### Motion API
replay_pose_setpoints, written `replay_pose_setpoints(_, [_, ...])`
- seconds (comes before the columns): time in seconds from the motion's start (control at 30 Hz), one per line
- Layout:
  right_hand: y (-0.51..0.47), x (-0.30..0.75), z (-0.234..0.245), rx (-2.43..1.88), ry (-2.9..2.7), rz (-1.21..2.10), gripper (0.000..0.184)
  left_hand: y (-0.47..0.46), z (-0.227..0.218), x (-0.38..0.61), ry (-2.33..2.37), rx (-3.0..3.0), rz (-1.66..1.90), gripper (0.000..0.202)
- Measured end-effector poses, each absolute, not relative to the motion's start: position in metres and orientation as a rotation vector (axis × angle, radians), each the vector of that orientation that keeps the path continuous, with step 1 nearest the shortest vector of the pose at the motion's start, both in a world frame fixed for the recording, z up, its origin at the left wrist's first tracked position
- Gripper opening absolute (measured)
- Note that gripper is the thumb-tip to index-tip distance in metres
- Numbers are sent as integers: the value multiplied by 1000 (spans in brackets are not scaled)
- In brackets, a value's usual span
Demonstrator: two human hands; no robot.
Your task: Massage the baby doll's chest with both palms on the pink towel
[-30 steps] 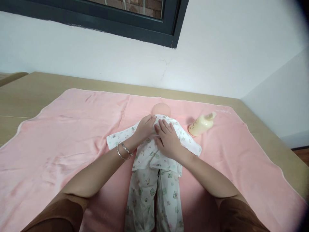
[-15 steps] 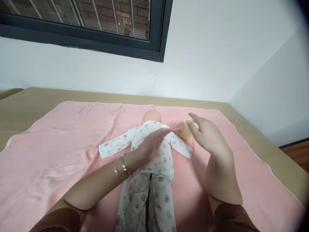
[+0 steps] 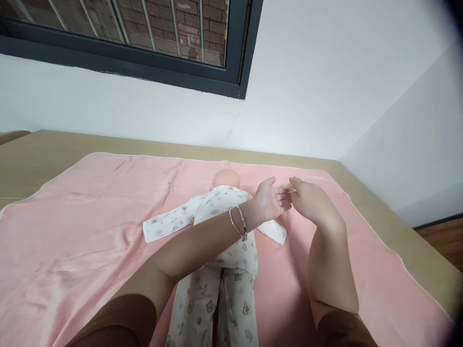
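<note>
My left hand (image 3: 274,199) is open, palm turned up and fingers spread toward the right hand. My right hand (image 3: 313,202) is closed around a small pale-yellow bottle (image 3: 285,186), mostly hidden behind the fingers of both hands. The bottle is tipped over toward my left fingers; whether anything comes out of it I cannot tell. Below my left forearm lies a baby doll (image 3: 226,178) with a smooth bald head, its face out of sight. It wears a white long-sleeved top (image 3: 220,202) and trousers (image 3: 202,299) with a small green print, arms spread.
Under the doll spreads a pink blanket (image 3: 90,231) with some creases, laid over a light wooden table (image 3: 61,144). A white wall (image 3: 300,96) with a dark-framed window (image 3: 238,72) rises behind the table. Another wall stands at the right.
My left hand has moved right from above the doll's top to beside the right hand, turning its palm up. The bottle has shifted slightly upward and is more hidden now.
</note>
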State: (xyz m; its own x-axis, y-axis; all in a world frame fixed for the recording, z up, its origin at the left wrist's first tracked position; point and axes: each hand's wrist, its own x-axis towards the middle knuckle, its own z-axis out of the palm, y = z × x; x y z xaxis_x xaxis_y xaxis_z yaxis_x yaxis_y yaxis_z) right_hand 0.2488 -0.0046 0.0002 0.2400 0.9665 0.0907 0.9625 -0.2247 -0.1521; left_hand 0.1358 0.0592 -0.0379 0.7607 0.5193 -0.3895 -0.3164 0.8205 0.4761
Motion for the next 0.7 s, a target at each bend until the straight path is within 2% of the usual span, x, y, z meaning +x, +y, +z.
replay_pose_setpoints(0.23, [4,240,-10,-2342,-1847,-205,37,44,-48,103,575,407,405,50])
replay_pose_setpoints(0.33, [-1,217,-17,-2094,-1897,-174,53,22,-43,67,555,384,411,52])
replay_pose_setpoints(0.43, [-15,176,-28,-1664,-2081,-105,69,3,-28,32,553,381,448,59])
replay_pose_setpoints(0.57, [-40,123,-54,-1255,-2345,-214,88,-6,-11,-2,538,417,532,57])
replay_pose_setpoints(0.7, [-62,101,-75,-1051,-2412,-277,105,-2,-19,-22,536,521,506,73])
